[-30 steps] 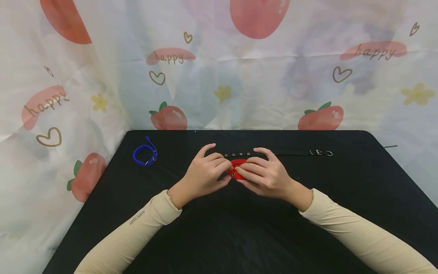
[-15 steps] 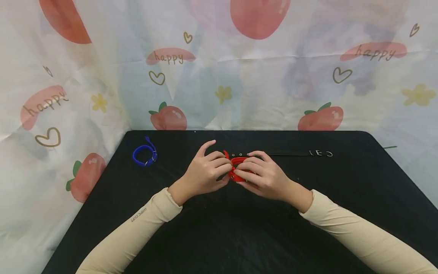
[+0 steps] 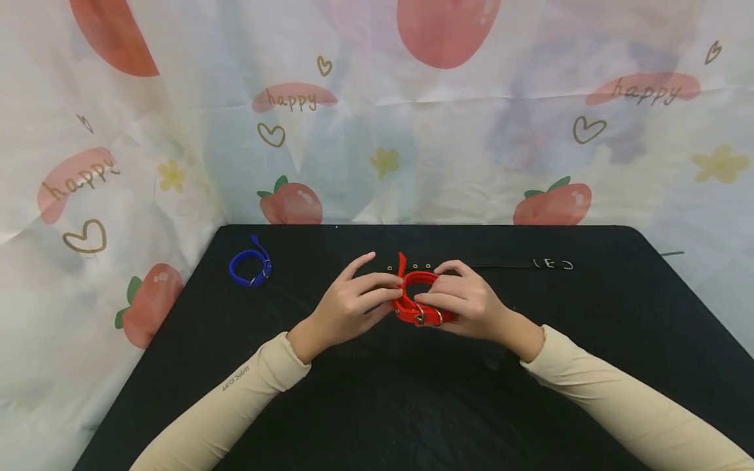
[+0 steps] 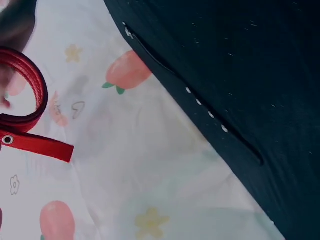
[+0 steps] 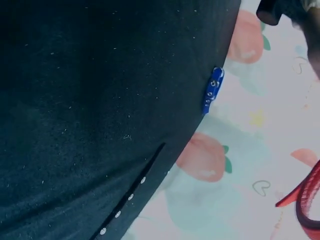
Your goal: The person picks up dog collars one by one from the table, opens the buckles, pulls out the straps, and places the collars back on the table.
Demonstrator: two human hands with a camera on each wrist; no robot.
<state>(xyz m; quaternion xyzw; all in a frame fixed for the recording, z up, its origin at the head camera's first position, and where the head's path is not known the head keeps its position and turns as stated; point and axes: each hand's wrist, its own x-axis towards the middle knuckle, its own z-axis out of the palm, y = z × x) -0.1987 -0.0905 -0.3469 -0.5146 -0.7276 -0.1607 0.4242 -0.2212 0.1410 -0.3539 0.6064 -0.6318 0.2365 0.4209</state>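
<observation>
My left hand (image 3: 353, 301) and right hand (image 3: 468, 297) pinch looped red collar (image 3: 425, 316). Blue collar (image 3: 240, 281) far left on counter (image 3: 377, 405); black strap (image 3: 501, 266) behind, partly blocked by red tip.

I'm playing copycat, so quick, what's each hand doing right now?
Left hand: holding the red collar, left side.
Right hand: holding the same collar, right side.

buckle collar (image 3: 430, 316) is btwn my L hand (image 3: 356, 301) & R hand (image 3: 468, 301), over the table (image 3: 383, 405). eyelet strap (image 3: 501, 265) lies on the table just behind, running R. 2nd collar (image 5: 212, 90) is on there too, far L nr back edge. backdrop (image 3: 377, 131) is behind + along L side.
</observation>
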